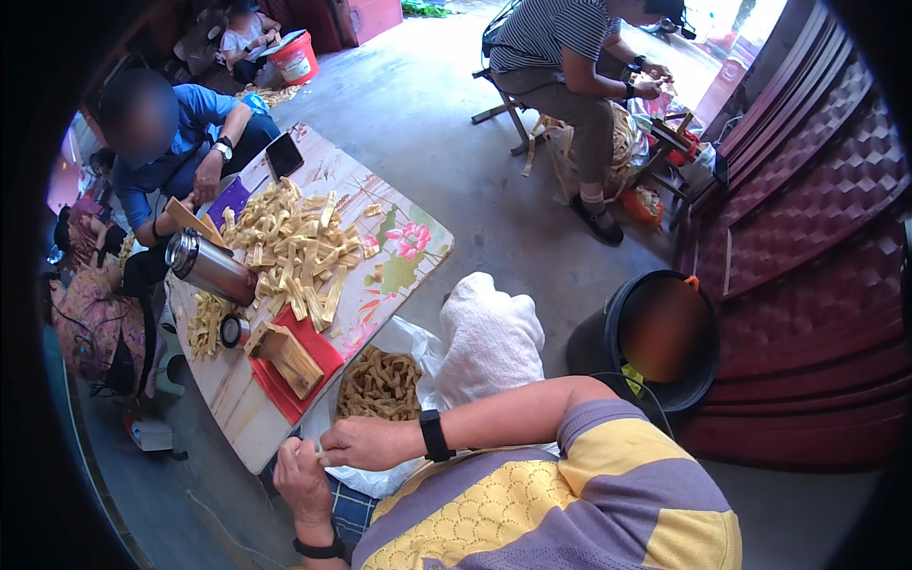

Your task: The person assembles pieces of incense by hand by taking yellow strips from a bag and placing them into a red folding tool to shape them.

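My left hand [302, 483] and my right hand [369, 443] meet low in front of my body, just off the table's near corner. Both are closed, fingertips together around a small pale yellow strip, mostly hidden by the fingers. Right beyond them, a white plastic bag [427, 344] stands open, holding many short, twisted or knotted yellowish-brown pieces [380, 385]. On the flower-printed table [220, 404] lies a heap of flat pale yellow strips [299, 252]. Nearer to me, a wooden block-like tool [287, 362] rests on a red sheet [331, 355].
A steel flask [211, 268], a small round lid or cup [234, 331] and a dark phone [284, 155] are on the table. A person in blue [180, 123] sits across it. Beyond the white-covered lump [489, 337] stands a black bin [594, 337]. Another person [560, 57] sits far right.
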Demonstrator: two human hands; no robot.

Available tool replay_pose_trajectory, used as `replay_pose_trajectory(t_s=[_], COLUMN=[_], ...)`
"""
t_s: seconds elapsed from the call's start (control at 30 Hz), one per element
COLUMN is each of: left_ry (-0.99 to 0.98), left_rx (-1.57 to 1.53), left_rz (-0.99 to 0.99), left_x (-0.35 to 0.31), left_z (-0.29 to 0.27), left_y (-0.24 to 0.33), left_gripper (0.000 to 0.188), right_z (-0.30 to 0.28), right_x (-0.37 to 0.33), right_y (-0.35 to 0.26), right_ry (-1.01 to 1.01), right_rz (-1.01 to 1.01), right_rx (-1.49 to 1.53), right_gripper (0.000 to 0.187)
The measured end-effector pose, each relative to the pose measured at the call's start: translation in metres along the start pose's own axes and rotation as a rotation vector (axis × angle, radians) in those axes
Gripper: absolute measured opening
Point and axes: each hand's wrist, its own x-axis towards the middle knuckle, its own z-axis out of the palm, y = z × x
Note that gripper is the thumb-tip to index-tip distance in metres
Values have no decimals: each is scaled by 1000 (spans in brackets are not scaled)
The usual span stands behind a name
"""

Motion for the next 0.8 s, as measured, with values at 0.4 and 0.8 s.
replay_pose_trajectory(t_s=[0.4, 0.8], left_ry=[486, 390], left_rx=[-700, -1851], left_rz=[-640, -710], left_x=[12, -5], left_z=[8, 4], left_y=[3, -21], left_gripper=[50, 30], right_z=[-6, 5], right_x=[10, 6], right_y=[-33, -17], right_ry=[195, 25], right_rz=[-75, 26], right_rx=[54, 15], right_gripper=[28, 22])
